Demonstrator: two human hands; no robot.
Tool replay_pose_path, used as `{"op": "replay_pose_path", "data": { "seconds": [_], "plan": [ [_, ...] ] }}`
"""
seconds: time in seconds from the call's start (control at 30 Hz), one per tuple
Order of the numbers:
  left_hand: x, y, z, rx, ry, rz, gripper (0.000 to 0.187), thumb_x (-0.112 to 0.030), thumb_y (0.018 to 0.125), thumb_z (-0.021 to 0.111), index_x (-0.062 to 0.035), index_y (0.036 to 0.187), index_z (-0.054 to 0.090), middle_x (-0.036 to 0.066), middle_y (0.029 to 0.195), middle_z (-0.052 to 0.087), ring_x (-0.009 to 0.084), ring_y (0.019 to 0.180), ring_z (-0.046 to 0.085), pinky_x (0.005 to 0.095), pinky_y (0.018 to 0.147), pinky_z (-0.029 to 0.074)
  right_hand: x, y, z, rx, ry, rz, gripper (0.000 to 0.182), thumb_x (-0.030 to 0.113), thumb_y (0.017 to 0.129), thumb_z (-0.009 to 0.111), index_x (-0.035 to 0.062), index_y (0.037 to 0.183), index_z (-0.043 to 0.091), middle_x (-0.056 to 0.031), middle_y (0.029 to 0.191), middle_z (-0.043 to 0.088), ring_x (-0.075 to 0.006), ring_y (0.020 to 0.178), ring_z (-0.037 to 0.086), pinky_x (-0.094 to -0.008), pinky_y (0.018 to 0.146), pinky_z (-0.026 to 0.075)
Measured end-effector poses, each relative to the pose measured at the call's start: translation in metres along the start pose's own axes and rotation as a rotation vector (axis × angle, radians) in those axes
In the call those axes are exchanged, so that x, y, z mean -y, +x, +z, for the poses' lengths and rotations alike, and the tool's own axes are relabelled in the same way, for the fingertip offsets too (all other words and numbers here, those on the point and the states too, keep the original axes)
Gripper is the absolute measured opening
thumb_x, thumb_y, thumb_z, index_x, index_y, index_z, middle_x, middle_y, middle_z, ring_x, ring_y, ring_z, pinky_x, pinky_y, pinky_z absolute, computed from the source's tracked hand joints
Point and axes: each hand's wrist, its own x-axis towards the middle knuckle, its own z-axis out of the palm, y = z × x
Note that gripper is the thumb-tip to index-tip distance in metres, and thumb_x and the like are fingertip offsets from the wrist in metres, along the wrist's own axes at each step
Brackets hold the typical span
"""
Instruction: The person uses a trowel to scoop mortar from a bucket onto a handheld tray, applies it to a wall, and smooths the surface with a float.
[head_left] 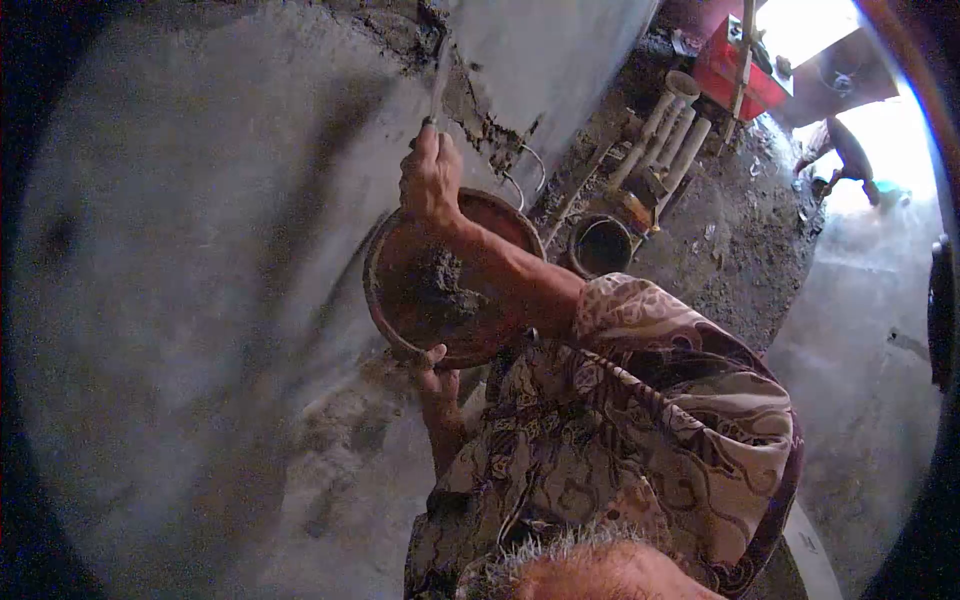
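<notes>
A round, shallow reddish-brown basin (385, 318) is held in front of the body, with a small heap of grey wet mortar (450, 285) in it. My left hand (437, 378) grips its near rim, thumb over the edge. Above the far side of the basin, my right hand (432, 175) is closed round the handle of a trowel (441, 80). The trowel's thin blade points up to a rough, broken crack (465, 100) in the grey wall (200, 200). A thin pale cable loops out of the wall just right of the crack.
A dark bucket (602, 246) stands right of the basin on the dirt floor. Pale pipes (665, 140) lie beyond it, near a red box (735, 75). At the upper right a dark, unclear shape (850, 160) stands against bright light.
</notes>
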Motion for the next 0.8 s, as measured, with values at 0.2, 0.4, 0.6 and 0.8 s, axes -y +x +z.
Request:
{"op": "replay_pose_path", "data": {
  "seconds": [0.2, 0.4, 0.6, 0.8],
  "plan": [
    [0.008, 0.014, -0.011, 0.054, -0.025, -0.133, 0.022, -0.002, 0.076, 0.059, -0.0131, 0.064, 0.044, -0.003, 0.065, 0.048, 0.0075, 0.055, 0.046, 0.0246, 0.054, 0.043, 0.006, 0.008, -0.002, 0.0, -0.398, -0.402, 0.016, 0.019, 0.086, 0.05, 0.0039, 0.083, 0.049, -0.0164, 0.066, 0.05, -0.035, 0.058, 0.049, -0.0404, 0.053, 0.04],
    [-0.016, -0.011, 0.014, 0.006, 0.03, -0.185, 0.019, -0.003, 0.077, 0.059, -0.0113, 0.062, 0.05, -0.002, 0.063, 0.052, 0.0073, 0.056, 0.05, 0.0235, 0.056, 0.045, 0.032, 0.045, -0.001, -0.073, -0.301, -0.27, 0.027, 0.027, 0.09, 0.046, 0.0023, 0.084, 0.052, -0.0257, 0.07, 0.049, -0.0427, 0.072, 0.049, -0.0482, 0.063, 0.038],
    [0.003, 0.001, -0.012, 0.164, 0.058, -0.028, 0.018, -0.006, 0.078, 0.059, -0.0083, 0.093, 0.049, 0.003, 0.09, 0.05, 0.013, 0.079, 0.05, 0.0289, 0.073, 0.045, -0.083, 0.014, 0.018, -0.119, -1.162, -0.923, 0.033, 0.031, 0.09, 0.045, -0.0006, 0.084, 0.05, -0.0288, 0.081, 0.056, -0.0466, 0.083, 0.052, -0.0488, 0.071, 0.04],
    [-0.009, -0.023, 0.017, 0.026, 0.191, -0.064, 0.023, -0.004, 0.079, 0.059, -0.0117, 0.063, 0.044, -0.003, 0.064, 0.046, 0.0086, 0.06, 0.046, 0.0239, 0.06, 0.04, -0.004, 0.02, -0.016, -0.006, -0.476, -0.234, 0.034, 0.034, 0.091, 0.046, -0.0005, 0.087, 0.049, -0.0296, 0.079, 0.053, -0.0442, 0.075, 0.052, -0.0484, 0.063, 0.039]
  ]
}}
